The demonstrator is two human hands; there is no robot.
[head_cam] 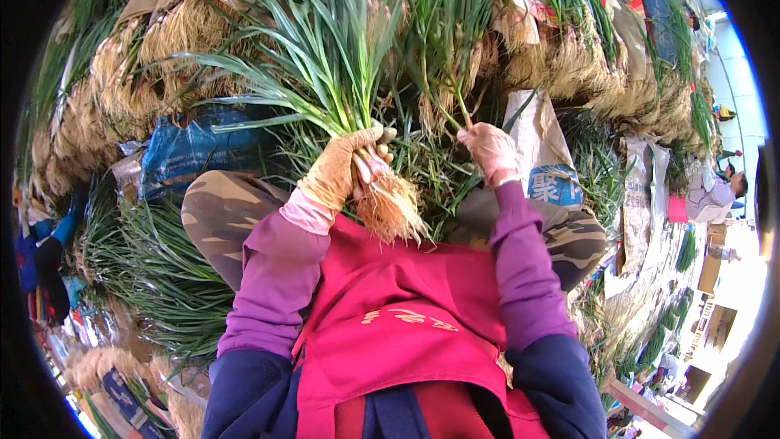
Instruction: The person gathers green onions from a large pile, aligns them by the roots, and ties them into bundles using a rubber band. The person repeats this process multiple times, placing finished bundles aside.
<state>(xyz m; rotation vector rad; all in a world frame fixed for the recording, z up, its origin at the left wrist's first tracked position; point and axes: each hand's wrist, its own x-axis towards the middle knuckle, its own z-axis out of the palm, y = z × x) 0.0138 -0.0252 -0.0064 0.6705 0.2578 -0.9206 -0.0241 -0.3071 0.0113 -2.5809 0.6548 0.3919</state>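
My left hand [341, 164], in a soiled yellowish glove, grips a bunch of green garlic plants [335, 85] just above their pinkish-white bases. The long leaves fan out away from me, and the tangled pale roots [393, 204] hang towards my lap. To the right, my right hand [492, 149], in a thin pale glove, pinches the lower ends of a couple of thin stems [464, 111]. Its fingers hide the tips of those stems. Loose green leaves [426, 164] litter the ground between my hands.
Root-fringed piles of garlic plants [177, 36] curve across the front, more [567, 64] at right. A blue printed sack [195, 149] lies left; a white sack [539, 128] lies by my right knee. Leafy plants [164, 274] lie at my left side. Another person [713, 192] sits far right.
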